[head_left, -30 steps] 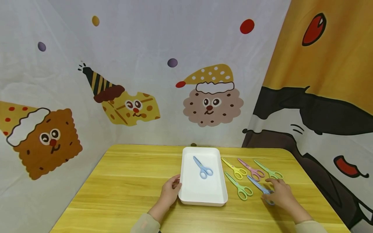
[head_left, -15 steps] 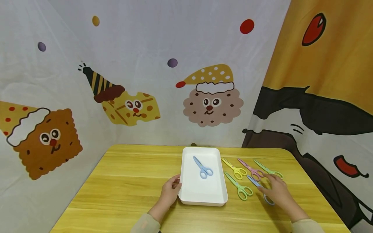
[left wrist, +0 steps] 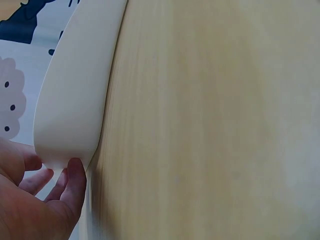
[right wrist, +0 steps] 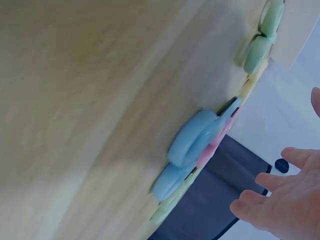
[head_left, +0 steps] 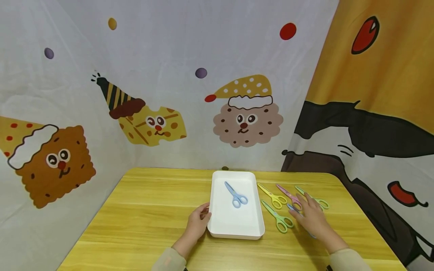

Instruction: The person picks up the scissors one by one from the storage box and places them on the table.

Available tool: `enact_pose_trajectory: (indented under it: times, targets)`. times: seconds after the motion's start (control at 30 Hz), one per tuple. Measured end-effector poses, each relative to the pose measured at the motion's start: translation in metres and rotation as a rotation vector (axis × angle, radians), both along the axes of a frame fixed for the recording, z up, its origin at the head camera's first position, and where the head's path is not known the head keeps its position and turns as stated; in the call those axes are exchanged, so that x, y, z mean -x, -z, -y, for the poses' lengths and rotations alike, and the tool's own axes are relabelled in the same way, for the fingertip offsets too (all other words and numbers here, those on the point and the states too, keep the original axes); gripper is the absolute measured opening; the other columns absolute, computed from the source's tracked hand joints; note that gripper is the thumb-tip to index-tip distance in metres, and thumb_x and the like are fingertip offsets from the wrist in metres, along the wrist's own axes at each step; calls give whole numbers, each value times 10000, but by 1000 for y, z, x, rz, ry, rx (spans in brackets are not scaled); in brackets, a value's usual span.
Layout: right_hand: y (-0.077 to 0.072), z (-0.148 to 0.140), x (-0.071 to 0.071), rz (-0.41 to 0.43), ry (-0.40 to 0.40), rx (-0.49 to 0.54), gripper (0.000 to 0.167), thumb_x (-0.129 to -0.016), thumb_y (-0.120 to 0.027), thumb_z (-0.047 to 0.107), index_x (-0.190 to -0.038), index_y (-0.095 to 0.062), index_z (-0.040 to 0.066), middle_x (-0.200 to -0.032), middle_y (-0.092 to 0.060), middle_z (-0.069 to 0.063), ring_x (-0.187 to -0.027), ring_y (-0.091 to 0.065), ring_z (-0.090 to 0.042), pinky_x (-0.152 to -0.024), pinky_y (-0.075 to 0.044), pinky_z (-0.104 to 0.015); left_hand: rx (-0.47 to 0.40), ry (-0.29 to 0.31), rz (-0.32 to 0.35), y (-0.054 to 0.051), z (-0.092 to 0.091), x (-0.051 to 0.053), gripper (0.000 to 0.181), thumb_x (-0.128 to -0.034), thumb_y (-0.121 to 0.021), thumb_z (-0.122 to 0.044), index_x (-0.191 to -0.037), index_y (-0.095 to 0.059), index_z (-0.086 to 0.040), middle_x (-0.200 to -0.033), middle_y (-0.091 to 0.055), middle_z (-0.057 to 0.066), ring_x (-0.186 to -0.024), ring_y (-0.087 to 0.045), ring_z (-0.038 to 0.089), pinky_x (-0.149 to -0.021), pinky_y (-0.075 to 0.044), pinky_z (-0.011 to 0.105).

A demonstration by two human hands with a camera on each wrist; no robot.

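Observation:
My left hand (head_left: pixel 196 224) holds the left edge of a shallow white tray (head_left: pixel 234 225), thumb at its rim and fingertips against the outer wall in the left wrist view. Inside the tray lies one pair of light-blue scissors (head_left: pixel 237 196). Above the right-hand group of scissors, my right hand (head_left: pixel 313 218) hovers with fingers spread, holding nothing. Beneath it is a second pair of blue scissors (right wrist: pixel 200 119), mostly hidden in the head view. Around these lie yellow scissors (head_left: pixel 272 194), pink scissors (head_left: pixel 286 192), green scissors (head_left: pixel 277 216) near the tray, and farther-back green scissors (head_left: pixel 324 204), partly covered by fingers.
A wood-grain table (head_left: pixel 145 210) carries everything. Behind it hangs a pale curtain (head_left: pixel 162 49) printed with cartoon snacks, and an orange, black and white printed cloth (head_left: pixel 379 79) hangs at the right.
My right hand has moved left and away from me over the scissors, its fingers spreading and extending. The left hand and the tray have stayed put.

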State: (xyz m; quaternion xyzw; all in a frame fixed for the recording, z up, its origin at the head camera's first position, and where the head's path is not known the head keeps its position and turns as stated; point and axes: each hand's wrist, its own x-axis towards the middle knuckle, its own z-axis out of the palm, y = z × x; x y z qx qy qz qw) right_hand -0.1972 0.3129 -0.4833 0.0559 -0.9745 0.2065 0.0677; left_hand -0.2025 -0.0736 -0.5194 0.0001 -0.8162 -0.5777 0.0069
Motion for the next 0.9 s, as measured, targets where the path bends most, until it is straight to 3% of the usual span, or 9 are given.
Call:
enact_pose_trajectory:
  times: [0.57,0.7,0.9]
  targets:
    - [-9,37,12,-20,-6,-25,743,-908,-578,454,-1449,-316,16,-1504,-139,-327,-1325,-109,-593,-1016,-145,-736,-2,-1,5,0,0,-1,375,-912,-574,-16,-1285,-552,13,-1126,-614,183,-979,-592,241,-803,-535,284]
    - [-12,49,15,-19,-21,-4,704,-909,-593,422,-1466,-300,109,-1522,-114,-302,-1340,-86,-586,-978,-143,-764,-2,1,6,1,1,-1,377,-911,-577,-16,-1286,-552,13,-1123,-612,182,-975,-592,241,-798,-538,284]
    - [-9,63,24,-11,-35,-20,773,-897,-583,478,-1486,-271,87,-1542,-100,-263,-1356,-76,-567,-951,-154,-802,5,0,3,3,1,-1,377,-909,-586,-26,-1284,-556,6,-1124,-615,172,-981,-594,241,-797,-540,283]
